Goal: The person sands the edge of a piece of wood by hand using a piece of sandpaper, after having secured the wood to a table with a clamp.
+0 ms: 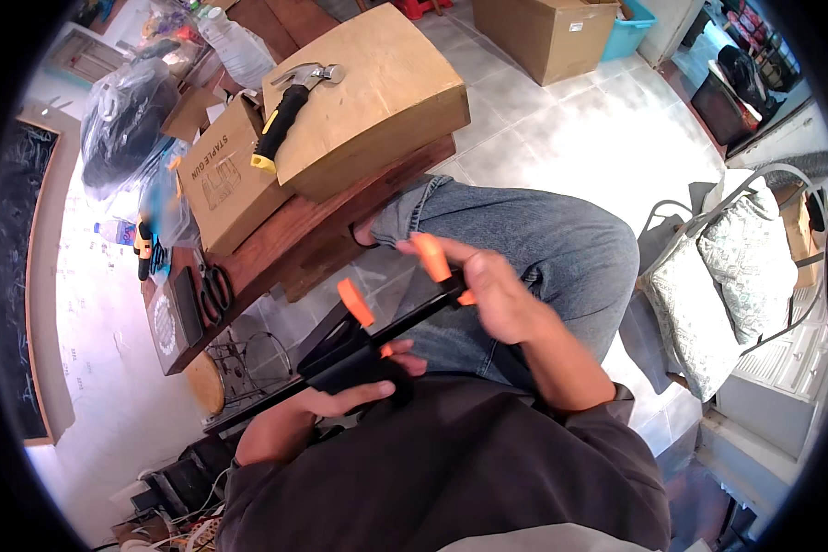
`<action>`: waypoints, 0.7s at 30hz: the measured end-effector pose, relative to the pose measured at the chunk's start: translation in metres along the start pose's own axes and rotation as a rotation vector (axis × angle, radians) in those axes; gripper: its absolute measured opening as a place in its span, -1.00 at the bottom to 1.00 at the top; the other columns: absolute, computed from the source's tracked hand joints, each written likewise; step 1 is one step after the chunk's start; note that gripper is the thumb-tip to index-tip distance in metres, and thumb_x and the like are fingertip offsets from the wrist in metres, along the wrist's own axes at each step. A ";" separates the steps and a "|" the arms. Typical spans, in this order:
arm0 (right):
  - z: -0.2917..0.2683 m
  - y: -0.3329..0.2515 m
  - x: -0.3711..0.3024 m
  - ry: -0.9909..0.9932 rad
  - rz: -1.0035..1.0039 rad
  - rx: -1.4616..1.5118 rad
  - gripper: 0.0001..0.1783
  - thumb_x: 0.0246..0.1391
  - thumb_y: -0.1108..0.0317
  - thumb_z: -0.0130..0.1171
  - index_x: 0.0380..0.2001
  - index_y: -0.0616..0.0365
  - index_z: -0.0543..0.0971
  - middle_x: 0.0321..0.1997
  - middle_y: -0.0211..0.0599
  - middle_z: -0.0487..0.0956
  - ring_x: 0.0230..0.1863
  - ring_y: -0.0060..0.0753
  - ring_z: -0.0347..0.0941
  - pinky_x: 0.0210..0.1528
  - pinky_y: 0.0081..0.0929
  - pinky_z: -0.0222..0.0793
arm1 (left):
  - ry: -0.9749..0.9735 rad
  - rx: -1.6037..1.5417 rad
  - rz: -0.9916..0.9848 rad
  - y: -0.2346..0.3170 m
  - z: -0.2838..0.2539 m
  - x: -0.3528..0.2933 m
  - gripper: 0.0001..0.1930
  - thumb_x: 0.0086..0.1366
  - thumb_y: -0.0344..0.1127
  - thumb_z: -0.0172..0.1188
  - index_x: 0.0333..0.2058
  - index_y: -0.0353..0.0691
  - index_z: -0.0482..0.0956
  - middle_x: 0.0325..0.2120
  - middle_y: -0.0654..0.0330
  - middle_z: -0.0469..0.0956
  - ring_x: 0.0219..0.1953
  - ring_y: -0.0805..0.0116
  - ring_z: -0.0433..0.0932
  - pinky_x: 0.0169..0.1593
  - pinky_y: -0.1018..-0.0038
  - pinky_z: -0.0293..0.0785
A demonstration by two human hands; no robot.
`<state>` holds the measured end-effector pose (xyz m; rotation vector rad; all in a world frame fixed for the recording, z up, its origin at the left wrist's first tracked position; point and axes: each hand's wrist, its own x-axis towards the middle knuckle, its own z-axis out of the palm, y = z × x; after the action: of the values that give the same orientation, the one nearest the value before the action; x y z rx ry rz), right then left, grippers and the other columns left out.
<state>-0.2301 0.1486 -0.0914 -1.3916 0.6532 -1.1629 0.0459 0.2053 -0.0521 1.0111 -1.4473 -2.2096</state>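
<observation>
A black bar clamp [409, 322] with orange jaw pads lies slantwise across my lap. My left hand [354, 397] is wrapped round its black grip, with the thumb along the body. My right hand [501, 293] grips the jaw at the bar's far right end, the fingers beside an orange pad [431, 257]. The other orange pad [355, 302] stands apart from it on the sliding jaw. The bar's lower left end runs past my left forearm. Part of the grip is hidden behind my left hand.
On the wooden bench [327, 216] ahead are a wooden box [377, 92], a claw hammer [290, 115] lying on it, a cardboard box [230, 175] and black scissors [215, 290]. A stool [205, 382] stands at left. Patterned cushions [722, 267] sit on a chair at right.
</observation>
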 end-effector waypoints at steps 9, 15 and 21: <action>0.024 0.004 0.024 0.030 -0.175 -0.108 -0.04 0.41 -0.38 -0.34 0.46 0.30 0.17 0.35 0.08 0.46 0.31 -0.15 0.45 0.29 -0.26 0.34 | 0.141 -0.029 0.222 0.022 -0.007 0.008 -0.57 0.36 -0.38 0.29 0.15 -0.25 0.41 -0.02 0.03 0.63 0.11 0.17 0.59 0.11 0.24 0.55; -0.054 0.011 0.032 0.571 0.133 -0.300 -0.64 0.29 0.35 0.25 0.07 0.35 0.59 0.05 -0.10 0.67 0.10 -0.32 0.58 0.16 -0.33 0.48 | 0.720 0.138 0.256 0.150 -0.078 -0.038 -0.64 0.11 -0.53 0.25 -0.07 -0.42 0.54 -0.33 -0.02 0.68 -0.28 0.11 0.71 -0.12 0.30 0.66; -0.121 0.008 0.121 0.509 -0.056 -0.495 -0.39 0.08 0.16 0.48 0.10 0.35 0.61 0.05 -0.03 0.68 0.06 -0.19 0.64 0.13 -0.31 0.54 | 0.535 0.504 0.169 0.292 -0.162 0.044 -0.57 0.26 -0.31 0.22 0.05 -0.43 0.52 -0.23 -0.09 0.67 -0.22 0.14 0.70 -0.09 0.31 0.64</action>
<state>-0.2949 -0.0102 -0.0832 -1.5282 1.3401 -1.4815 0.0948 -0.0584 0.1516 1.4311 -1.7611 -1.3256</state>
